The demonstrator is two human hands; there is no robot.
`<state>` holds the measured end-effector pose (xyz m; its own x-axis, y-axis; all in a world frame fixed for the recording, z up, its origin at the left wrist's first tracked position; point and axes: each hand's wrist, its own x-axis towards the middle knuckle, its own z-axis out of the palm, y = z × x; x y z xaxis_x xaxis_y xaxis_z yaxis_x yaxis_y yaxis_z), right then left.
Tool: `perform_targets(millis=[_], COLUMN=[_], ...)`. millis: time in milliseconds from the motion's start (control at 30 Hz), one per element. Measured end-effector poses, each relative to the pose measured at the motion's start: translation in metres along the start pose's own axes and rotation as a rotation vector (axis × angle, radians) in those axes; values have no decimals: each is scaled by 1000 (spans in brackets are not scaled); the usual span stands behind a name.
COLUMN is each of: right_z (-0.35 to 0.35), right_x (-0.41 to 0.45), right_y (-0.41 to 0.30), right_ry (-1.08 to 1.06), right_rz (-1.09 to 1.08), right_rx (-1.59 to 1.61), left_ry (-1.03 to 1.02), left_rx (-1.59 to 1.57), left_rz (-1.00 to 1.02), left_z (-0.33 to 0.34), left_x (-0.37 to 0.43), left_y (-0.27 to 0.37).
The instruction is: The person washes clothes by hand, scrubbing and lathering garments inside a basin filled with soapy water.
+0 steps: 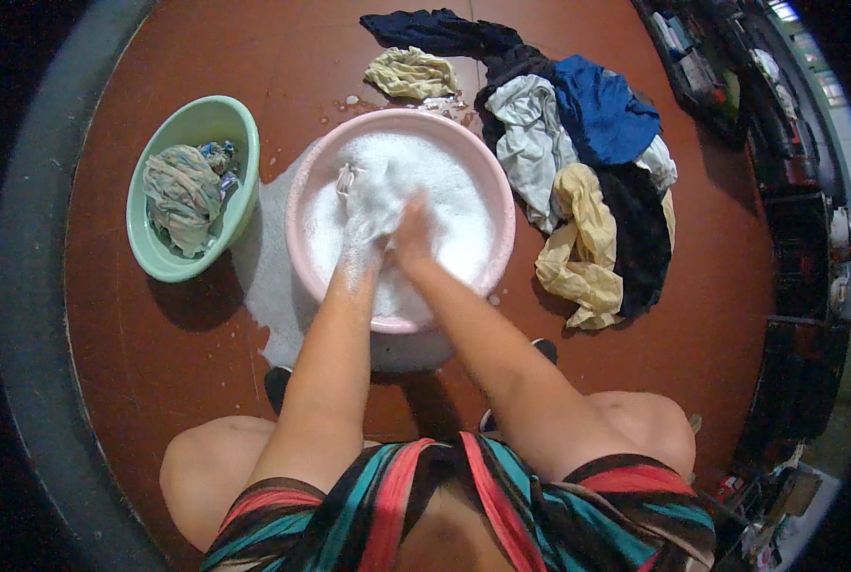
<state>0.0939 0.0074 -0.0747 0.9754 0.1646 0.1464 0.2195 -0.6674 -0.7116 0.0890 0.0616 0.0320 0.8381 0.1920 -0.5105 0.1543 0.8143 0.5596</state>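
A round pink plastic basin (500, 261) full of white suds stands on the floor before me. My left hand (368, 232) is in the basin, largely covered by foam and white fabric, so its fingers are hidden. Close beside it, my right hand (414, 227) is blurred over the suds, and its grip is unclear. A foamy white cloth (350, 180) sticks up from the suds near my left hand; how much of it lies under the foam cannot be seen.
At the left stands a green basin (252, 154) with a wrung patterned cloth (181, 196). A pale yellow cloth (411, 73) lies behind the pink basin. Blue (600, 111), white (529, 136), black and yellow (586, 250) garments are heaped at the right. Sudsy water (272, 293) wets the red floor.
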Motion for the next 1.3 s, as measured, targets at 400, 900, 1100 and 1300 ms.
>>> perform_targets(millis=[400, 900, 1100, 1300], right_z=[-68, -97, -154, -193], right_x=[17, 69, 71, 84], right_y=[-93, -9, -51, -47], right_ry=[-537, -484, -811, -954], right_rz=[403, 505, 487, 196], right_rx=[334, 454, 230, 265], left_ry=[92, -178, 231, 118], left_rx=[25, 36, 982, 561], left_rz=[-39, -369, -158, -187], left_z=[-16, -49, -73, -53], left_x=[-23, 14, 8, -17], left_y=[27, 46, 103, 109])
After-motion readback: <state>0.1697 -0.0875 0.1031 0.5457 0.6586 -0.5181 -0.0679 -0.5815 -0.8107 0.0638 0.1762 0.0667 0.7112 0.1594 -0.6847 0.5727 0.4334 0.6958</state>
